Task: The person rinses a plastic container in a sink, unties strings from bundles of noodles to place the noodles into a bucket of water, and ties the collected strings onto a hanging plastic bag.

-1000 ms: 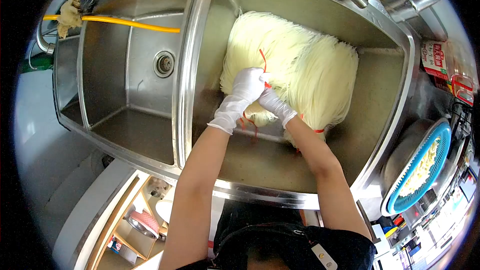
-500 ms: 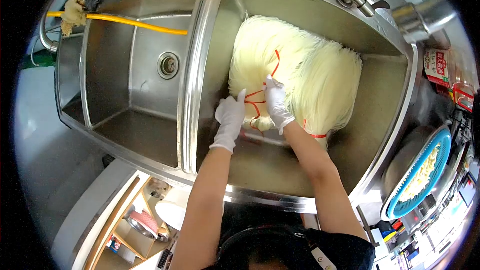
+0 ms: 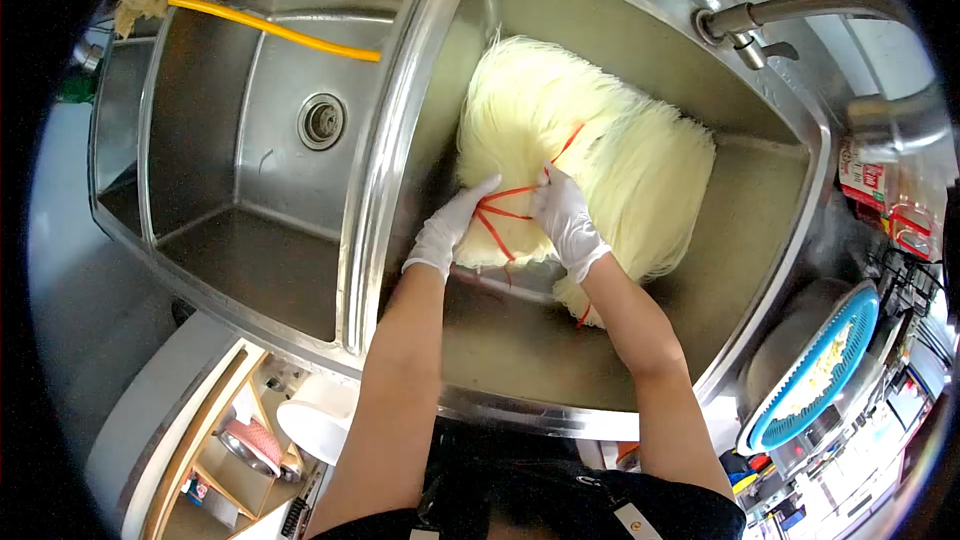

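Two bundles of long, pale noodles lie side by side in the right sink basin [image 3: 760, 200]: the left bundle [image 3: 520, 105] and the right bundle [image 3: 655, 170]. A red tie string [image 3: 512, 191] runs across the gathered end of the left bundle. My left hand [image 3: 447, 230], in a white glove, is closed on the string at its left side. My right hand [image 3: 570, 223], gloved too, pinches the string opposite, and a red end sticks up past its fingers. Another red tie [image 3: 584, 315] shows on the right bundle's gathered end, partly hidden by my right wrist.
A metal divider [image 3: 392, 155] separates the left basin [image 3: 195, 180] with its drain [image 3: 322, 121]. A yellow hose [image 3: 285, 33] crosses that basin. A faucet [image 3: 820, 8] reaches in at upper right. A blue basket [image 3: 845, 360] of pale pieces stands to the right.
Strands of the red string now stretch straighter between my hands. My right hand has shifted slightly down and right relative to the left bundle. The camera view has tilted a little.
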The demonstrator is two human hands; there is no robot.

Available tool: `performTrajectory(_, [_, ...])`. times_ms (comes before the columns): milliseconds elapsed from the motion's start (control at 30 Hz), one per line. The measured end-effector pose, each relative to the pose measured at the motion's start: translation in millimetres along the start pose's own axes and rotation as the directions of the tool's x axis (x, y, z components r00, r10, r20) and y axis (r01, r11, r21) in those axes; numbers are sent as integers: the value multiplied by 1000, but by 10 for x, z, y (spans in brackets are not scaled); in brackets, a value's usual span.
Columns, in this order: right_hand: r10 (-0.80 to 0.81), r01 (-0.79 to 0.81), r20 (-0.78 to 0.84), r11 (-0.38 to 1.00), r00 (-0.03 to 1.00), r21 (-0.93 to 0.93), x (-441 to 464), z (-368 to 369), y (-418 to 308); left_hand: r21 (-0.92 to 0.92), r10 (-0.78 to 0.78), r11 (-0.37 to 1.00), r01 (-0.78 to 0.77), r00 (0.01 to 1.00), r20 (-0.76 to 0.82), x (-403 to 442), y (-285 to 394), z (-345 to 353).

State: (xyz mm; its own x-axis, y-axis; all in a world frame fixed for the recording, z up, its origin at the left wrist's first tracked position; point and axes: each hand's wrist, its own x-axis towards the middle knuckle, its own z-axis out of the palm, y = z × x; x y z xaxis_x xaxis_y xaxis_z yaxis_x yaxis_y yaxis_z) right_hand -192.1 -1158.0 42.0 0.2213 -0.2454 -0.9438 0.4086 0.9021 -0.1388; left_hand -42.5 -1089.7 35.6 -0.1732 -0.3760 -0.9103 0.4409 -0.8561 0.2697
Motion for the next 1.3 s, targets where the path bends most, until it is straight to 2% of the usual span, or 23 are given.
performTrajectory(133, [-19, 19, -3, 999, 1000, -28, -517, 72, -81, -75, 0, 997, 8, 995, 100, -463, 171, 244])
performTrajectory(200, [22, -20, -100, 1000, 995, 23, -808, 84, -124, -82, 11, 997, 5, 982, 188, -681, 207, 361])
performTrajectory(233, [43, -35, -143, 998, 989, 53, -957, 77, -149, -143, 17, 990, 18, 971, 240, -734, 155, 405])
performTrajectory(300, [47, -48, -95, 999, 994, -13, -1349, -39, -176, -257, 33, 965, 58, 941, 338, -826, -50, 503])
performTrajectory(367, [55, -58, -52, 997, 997, -56, -1791, -60, -202, -289, 150, 956, -45, 924, 352, -1254, -71, 709])
performTrajectory(433, [104, -111, -85, 990, 991, -81, -2215, -63, -245, -277, 308, 933, -231, 910, 278, -1451, -284, 841])
performTrajectory(467, [162, -164, -36, 984, 986, -67, -2380, -122, -257, -303, 343, 915, -266, 908, 239, -1582, -382, 930])
performTrajectory(500, [150, -157, -63, 979, 987, -129, -2607, -48, -260, -328, 377, 895, -301, 904, 200, -1715, -451, 1011])
performTrajectory(633, [94, -128, -176, 972, 980, -197, -3351, 133, -210, -422, 493, 833, -357, 826, 273, -2289, -515, 1242])
performTrajectory(667, [138, -151, -79, 970, 987, -192, -3485, 74, -227, -434, 530, 813, -389, 802, 274, -2408, -536, 1290])
performTrajectory(767, [6, -8, -9, 957, 1000, -291, -3905, 131, -194, -482, 597, 768, -421, 743, 303, -2753, -451, 1405])
performTrajectory(833, [-95, 78, -34, 939, 995, -336, -4208, 251, -212, -511, 648, 734, -447, 687, 329, -2984, -353, 1478])
performTrajectory(867, [-104, 105, 19, 948, 994, -300, -4333, 246, -231, -519, 680, 712, -474, 650, 339, -3093, -294, 1509])
performTrajectory(900, [-117, 161, 166, 946, 979, -282, -4465, 281, -216, -527, 711, 687, -500, 611, 348, -3161, -264, 1533])
performTrajectory(933, [-139, 199, 215, 935, 967, -295, -4594, 315, -194, -488, 735, 672, -556, 583, 348, -3197, -265, 1567])
performTrajectory(1000, [-211, 301, 266, 880, 941, -367, -4824, 439, -112, -535, 776, 625, -568, 523, 352, -3407, -215, 1556])
performTrajectory(1100, [-157, 271, 325, 899, 933, -343, -4907, 366, -28, -556, 800, 598, -577, 470, 373, -3531, -295, 1503])
performTrajectory(1133, [-137, 269, 332, 879, 933, -394, -4869, 358, 21, -554, 803, 595, -582, 462, 377, -3520, -361, 1448])
performTrajectory(1167, [-77, 219, 350, 896, 933, -387, -4771, 309, 76, -553, 793, 604, -573, 503, 344, -3519, -448, 1371])
performTrajectory(1233, [-108, 133, 81, 873, 991, -470, -4551, 393, 312, -558, 760, 623, -548, 591, 270, -3511, -718, 1162])
performTrajectory(1300, [-107, 39, -100, 853, 989, -520, -4237, 397, 634, -514, 651, 698, -499, 741, 166, -3429, -1121, 916])
